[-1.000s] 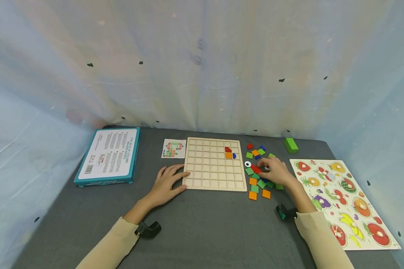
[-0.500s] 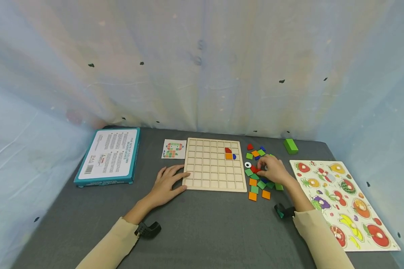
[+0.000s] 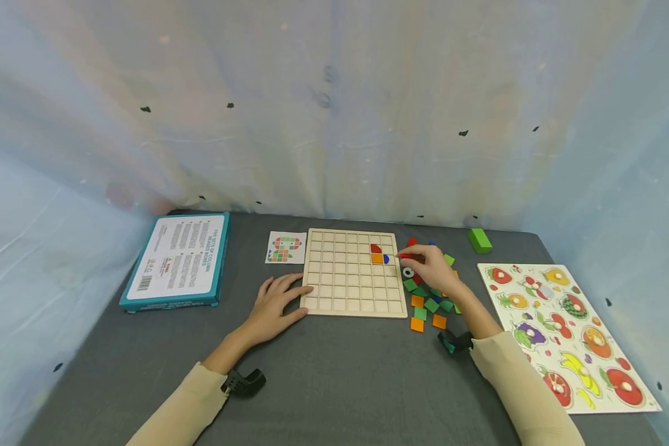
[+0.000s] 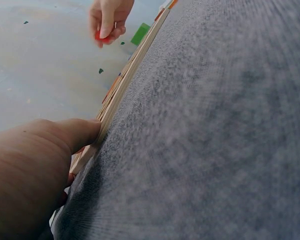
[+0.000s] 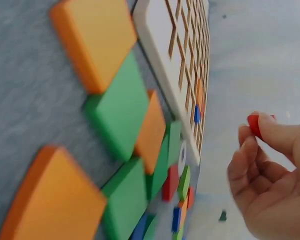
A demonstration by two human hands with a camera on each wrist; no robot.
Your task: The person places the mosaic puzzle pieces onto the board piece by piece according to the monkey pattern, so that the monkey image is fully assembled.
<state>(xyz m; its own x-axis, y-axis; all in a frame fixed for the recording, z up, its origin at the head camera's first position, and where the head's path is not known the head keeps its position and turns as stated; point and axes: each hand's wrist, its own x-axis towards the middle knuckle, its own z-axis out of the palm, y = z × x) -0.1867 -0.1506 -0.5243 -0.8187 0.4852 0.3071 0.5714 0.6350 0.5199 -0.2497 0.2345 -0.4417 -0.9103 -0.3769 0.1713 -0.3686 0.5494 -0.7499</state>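
Note:
My right hand (image 3: 432,267) pinches a red tile (image 5: 255,124) between thumb and fingers, raised by the right edge of the wooden grid board (image 3: 345,291). At the board's left edge rests my left hand (image 3: 275,310), its fingers spread and touching the rim; the left wrist view shows the thumb against the board's side. In the board's upper right cells lie a red tile (image 3: 376,248), an orange square (image 3: 376,259) and a blue half-round tile (image 3: 386,259). Loose tiles, among them a green one (image 3: 420,313), lie beside the board, some hidden under the right hand.
A printed pattern card (image 3: 286,248) lies left of the board, and a teal-edged box (image 3: 175,260) farther left. A green block (image 3: 480,241) stands at the back right. The fruit puzzle board (image 3: 577,365) lies along the right side of the table.
My right hand has picked a red tile out of the loose pile and carried it up and left to the board's right edge. The left hand has stayed at the board's left edge.

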